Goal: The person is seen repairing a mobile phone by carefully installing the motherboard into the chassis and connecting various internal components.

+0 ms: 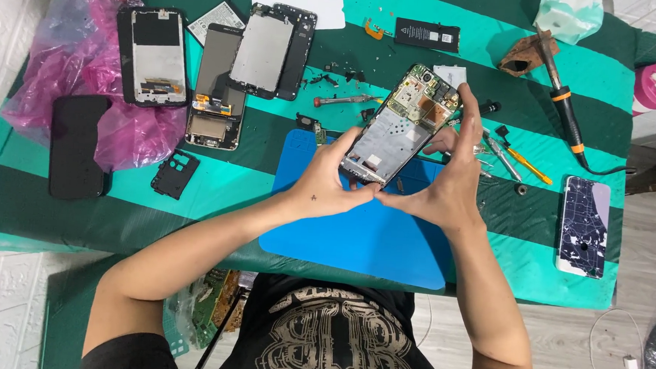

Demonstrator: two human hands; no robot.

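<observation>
Blue mat lies mid-frame beneath the opened phone, which we grip with both hands closed on its edges, left hand low, right hand alongside, best held gently by the frame, clear of the board.

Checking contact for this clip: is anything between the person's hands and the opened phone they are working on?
Nothing visible. The left hand and right hand both grip the opened phone directly, holding it tilted above the blue mat. The loose tools and parts lie on the table beside it, not between hands and phone.
</observation>
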